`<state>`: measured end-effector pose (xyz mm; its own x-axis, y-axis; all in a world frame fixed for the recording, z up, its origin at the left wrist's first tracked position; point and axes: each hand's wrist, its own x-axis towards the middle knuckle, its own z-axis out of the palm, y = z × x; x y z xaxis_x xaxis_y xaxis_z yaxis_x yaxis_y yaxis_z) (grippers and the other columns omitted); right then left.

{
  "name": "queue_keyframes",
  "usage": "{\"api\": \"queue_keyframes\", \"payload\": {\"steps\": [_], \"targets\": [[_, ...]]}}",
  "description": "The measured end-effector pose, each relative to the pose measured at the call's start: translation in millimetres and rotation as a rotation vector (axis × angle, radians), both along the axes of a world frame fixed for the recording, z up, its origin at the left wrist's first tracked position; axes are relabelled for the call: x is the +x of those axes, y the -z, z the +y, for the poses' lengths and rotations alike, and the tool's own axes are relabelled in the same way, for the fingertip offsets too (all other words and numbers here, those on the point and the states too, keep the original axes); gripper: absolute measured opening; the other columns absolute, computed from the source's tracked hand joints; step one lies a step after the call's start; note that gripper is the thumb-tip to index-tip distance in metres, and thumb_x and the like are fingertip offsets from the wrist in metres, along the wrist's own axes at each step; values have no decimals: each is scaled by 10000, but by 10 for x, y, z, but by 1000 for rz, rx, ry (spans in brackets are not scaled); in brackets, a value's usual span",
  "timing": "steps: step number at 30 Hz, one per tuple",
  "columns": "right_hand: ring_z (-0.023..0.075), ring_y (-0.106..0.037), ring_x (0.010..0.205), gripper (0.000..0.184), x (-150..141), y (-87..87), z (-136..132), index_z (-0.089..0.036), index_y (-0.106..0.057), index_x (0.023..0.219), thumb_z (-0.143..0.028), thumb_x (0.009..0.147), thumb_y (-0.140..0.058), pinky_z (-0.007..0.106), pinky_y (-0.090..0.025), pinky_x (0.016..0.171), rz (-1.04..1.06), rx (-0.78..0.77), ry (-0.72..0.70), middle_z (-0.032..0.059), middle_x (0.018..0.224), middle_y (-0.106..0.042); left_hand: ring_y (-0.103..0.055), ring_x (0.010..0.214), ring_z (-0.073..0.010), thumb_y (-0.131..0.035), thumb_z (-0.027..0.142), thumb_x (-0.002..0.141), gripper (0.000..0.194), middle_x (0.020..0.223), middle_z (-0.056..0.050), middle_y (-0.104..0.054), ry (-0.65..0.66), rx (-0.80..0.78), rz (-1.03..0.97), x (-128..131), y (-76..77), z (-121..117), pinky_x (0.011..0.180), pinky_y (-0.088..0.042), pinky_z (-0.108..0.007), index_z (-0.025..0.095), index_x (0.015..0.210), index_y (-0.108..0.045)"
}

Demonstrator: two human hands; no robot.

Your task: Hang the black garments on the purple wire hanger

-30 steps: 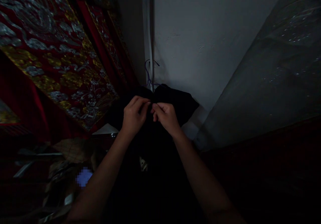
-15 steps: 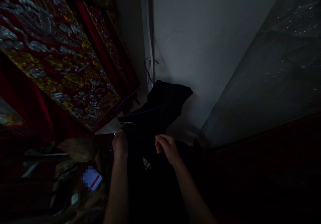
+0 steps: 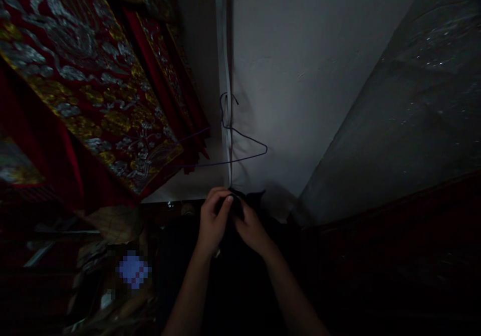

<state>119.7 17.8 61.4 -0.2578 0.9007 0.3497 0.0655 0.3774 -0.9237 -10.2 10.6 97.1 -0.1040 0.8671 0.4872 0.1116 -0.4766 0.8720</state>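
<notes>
A thin purple wire hanger (image 3: 240,148) hangs bare against the pale wall, its hook by a white vertical strip (image 3: 226,75). Just below it my left hand (image 3: 213,220) and my right hand (image 3: 251,228) meet, both with fingers curled round the top edge of a black garment (image 3: 240,276). The garment droops down between my forearms into shadow, and most of it is too dark to make out.
Red cloths with gold and silver embroidery (image 3: 86,85) hang at the left. A grey glittery fabric (image 3: 406,110) slopes down at the right. Cluttered, dim items lie at lower left, among them a small blurred patch (image 3: 133,270).
The black garment has come off the hanger, which now hangs bare. My hands parted and dropped, then came together again lower down, gripping the garment's top.
</notes>
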Motion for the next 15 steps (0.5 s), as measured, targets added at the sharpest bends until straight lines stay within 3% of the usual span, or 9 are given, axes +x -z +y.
{"api": "queue_keyframes", "payload": {"steps": [2, 5, 7, 9, 12, 15], "targets": [[223, -668, 905, 221, 58, -117, 63, -201, -695, 947, -216, 848, -498, 351, -524, 870, -74, -42, -83, 27, 907, -717, -569, 1211, -243, -559, 476, 957, 301, 1226, -91, -640, 60, 8, 58, -98, 16, 25, 1064, -414, -365, 227, 1086, -670], [196, -632, 693, 163, 252, -378, 270, -183, -681, 715, -175, 751, -522, 299, -509, 671, -240, -55, -227, 3, 701, -678, -567, 1260, -271, -401, 559, 999, 497, 1319, -100, -644, 313, -155, 193, -323, 154, 69, 1084, -427, -413, 244, 1347, -564], [200, -647, 735, 176, 357, -557, 505, -177, -703, 737, -169, 727, -527, 300, -509, 717, -248, 61, -202, 9, 733, -697, -625, 1177, -286, -389, 575, 995, 526, 1255, -84, -697, 457, -283, 348, -453, 267, 85, 1041, -472, -423, 232, 1324, -615], [214, -674, 886, 235, 380, -659, 807, -180, -731, 860, -176, 745, -527, 319, -504, 854, -180, 216, -61, 29, 874, -734, -670, 1086, -290, -473, 551, 972, 474, 1197, -64, -731, 525, -358, 485, -546, 342, 89, 990, -510, -423, 223, 1247, -677], [228, -636, 1116, 347, 269, -564, 1256, -200, -690, 1123, -263, 810, -555, 355, -457, 1002, -68, 317, 179, 67, 1183, -708, -688, 1054, -298, -575, 494, 933, 430, 1197, -67, -736, 452, -340, 578, -651, 323, 82, 979, -518, -425, 206, 1232, -683], [239, -645, 1064, 309, 150, -291, 1506, -207, -681, 1067, -361, 834, -550, 372, -472, 970, -92, 277, 263, 72, 1103, -728, -685, 1082, -288, -542, 481, 953, 427, 1214, -63, -731, 341, -285, 593, -779, 193, 71, 1011, -497, -407, 213, 1261, -669]]}}
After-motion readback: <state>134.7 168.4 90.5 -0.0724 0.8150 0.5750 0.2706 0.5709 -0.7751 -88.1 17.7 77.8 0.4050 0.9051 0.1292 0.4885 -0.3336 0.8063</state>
